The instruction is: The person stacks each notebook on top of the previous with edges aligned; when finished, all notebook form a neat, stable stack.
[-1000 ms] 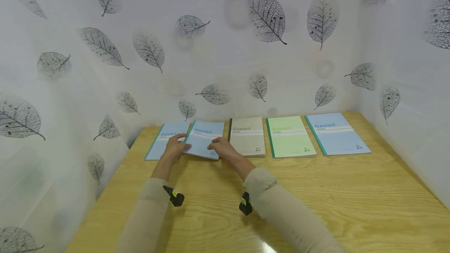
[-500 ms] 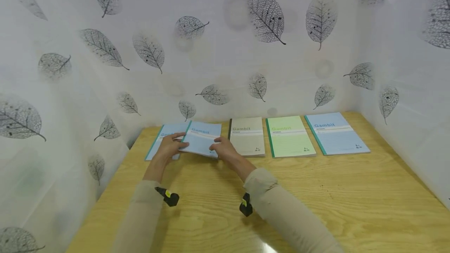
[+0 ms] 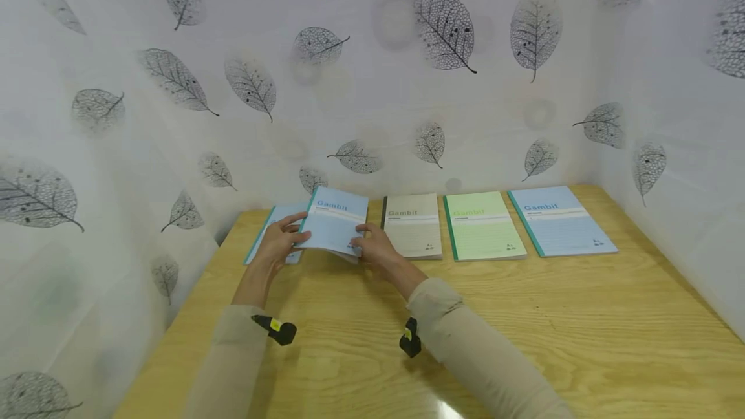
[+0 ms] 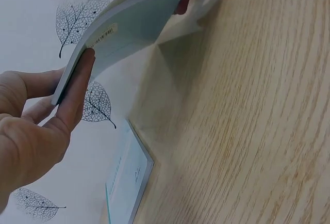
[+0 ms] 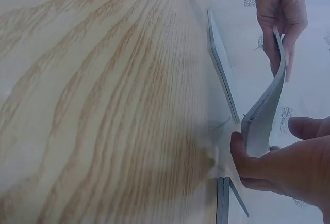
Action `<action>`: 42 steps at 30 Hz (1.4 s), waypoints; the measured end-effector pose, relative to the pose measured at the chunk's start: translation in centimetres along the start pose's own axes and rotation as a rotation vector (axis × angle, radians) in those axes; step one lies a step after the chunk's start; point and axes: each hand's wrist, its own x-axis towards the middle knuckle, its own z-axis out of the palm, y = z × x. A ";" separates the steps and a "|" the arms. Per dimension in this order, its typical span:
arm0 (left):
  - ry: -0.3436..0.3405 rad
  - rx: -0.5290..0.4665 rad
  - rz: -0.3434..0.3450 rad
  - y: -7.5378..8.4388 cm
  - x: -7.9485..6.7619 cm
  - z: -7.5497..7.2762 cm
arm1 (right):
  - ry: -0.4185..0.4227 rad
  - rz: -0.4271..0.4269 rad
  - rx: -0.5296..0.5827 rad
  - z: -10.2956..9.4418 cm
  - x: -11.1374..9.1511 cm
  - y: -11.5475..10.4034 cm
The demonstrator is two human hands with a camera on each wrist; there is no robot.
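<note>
A blue notebook (image 3: 334, 222) marked "Gambit" is held up off the wooden table, its pages bowed, as both wrist views show. My left hand (image 3: 278, 238) pinches its left side, with the thumb on the cover and fingers behind. At the lower right corner my right hand (image 3: 375, 244) grips it between thumb and fingers. In the left wrist view the left hand (image 4: 41, 115) is close up, gripping the book's edge, and its pale back shows a barcode. Behind the left hand lies another blue notebook (image 3: 262, 238), partly covered by the raised one.
Right of the hands lie a grey-beige notebook (image 3: 410, 238), a green notebook (image 3: 484, 231) and a larger-looking blue notebook (image 3: 561, 225), in a row along the table's (image 3: 465, 315) back edge. White leaf-print sheeting (image 3: 384, 96) encloses the back and sides.
Both hands have lifted the blue notebook from near the table and tilted it up. It has shifted slightly left, overlapping the leftmost notebook more. The other notebooks stay put.
</note>
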 end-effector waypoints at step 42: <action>-0.196 -0.044 0.080 1.5 0.1 5.5 | 0.051 -0.177 0.040 -9.0 -0.8 -0.9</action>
